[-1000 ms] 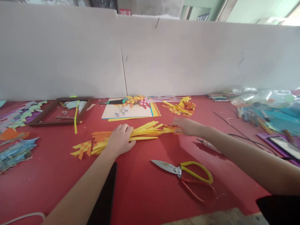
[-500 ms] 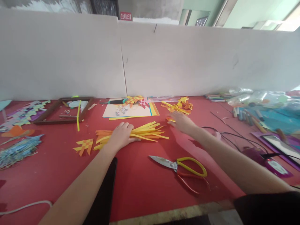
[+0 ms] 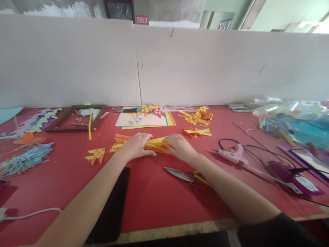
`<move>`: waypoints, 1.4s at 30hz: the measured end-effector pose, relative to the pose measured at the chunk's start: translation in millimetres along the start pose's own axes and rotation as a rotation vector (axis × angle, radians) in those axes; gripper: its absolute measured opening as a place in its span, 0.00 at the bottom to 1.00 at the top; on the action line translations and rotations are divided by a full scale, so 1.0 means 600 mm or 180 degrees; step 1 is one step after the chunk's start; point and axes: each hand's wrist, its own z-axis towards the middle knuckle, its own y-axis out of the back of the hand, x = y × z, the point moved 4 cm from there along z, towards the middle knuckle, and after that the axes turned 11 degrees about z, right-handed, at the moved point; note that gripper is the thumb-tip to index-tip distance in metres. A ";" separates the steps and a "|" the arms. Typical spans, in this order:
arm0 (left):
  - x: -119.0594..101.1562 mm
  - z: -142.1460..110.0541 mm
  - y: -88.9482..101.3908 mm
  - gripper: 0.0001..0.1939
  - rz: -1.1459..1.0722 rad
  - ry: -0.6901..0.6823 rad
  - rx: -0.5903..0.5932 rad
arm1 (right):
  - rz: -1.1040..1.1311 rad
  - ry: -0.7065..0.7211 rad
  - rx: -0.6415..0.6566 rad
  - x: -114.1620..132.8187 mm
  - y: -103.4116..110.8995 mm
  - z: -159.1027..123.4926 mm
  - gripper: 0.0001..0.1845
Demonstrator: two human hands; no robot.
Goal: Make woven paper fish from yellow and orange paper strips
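Observation:
A bundle of long yellow and orange paper strips lies on the red table. My left hand lies over its left half, fingers curled on the strips. My right hand covers its right end, fingers bent down onto the strips. Both hands press the bundle together from either side. A small woven yellow-orange piece lies to the left of the bundle. A few loose strips lie behind my right hand. Scissors with yellow handles lie under my right forearm, partly hidden.
A pink glue gun with black cable lies at the right. Coloured card sheets, paper scraps and a wooden frame sit by the white back board. Woven paper pieces lie at left; pens and plastic bags at far right.
My right hand left a few strips at the back and came back left onto the bundle's right end. The bundle is now gathered shorter between both hands. The camera tilted down.

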 end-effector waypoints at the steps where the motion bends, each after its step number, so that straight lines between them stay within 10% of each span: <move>1: 0.002 -0.003 0.000 0.36 -0.0021 0.0000 -0.0015 | 0.0017 0.0029 -0.0045 -0.002 0.000 -0.004 0.10; 13: -0.017 -0.013 -0.001 0.05 0.0073 -0.0364 -0.0382 | -0.0004 0.0343 -0.0123 0.007 0.002 -0.013 0.09; 42: -0.018 -0.018 0.011 0.11 0.0021 -0.0447 -0.0986 | 0.0361 0.0043 -0.0707 0.014 0.012 -0.017 0.07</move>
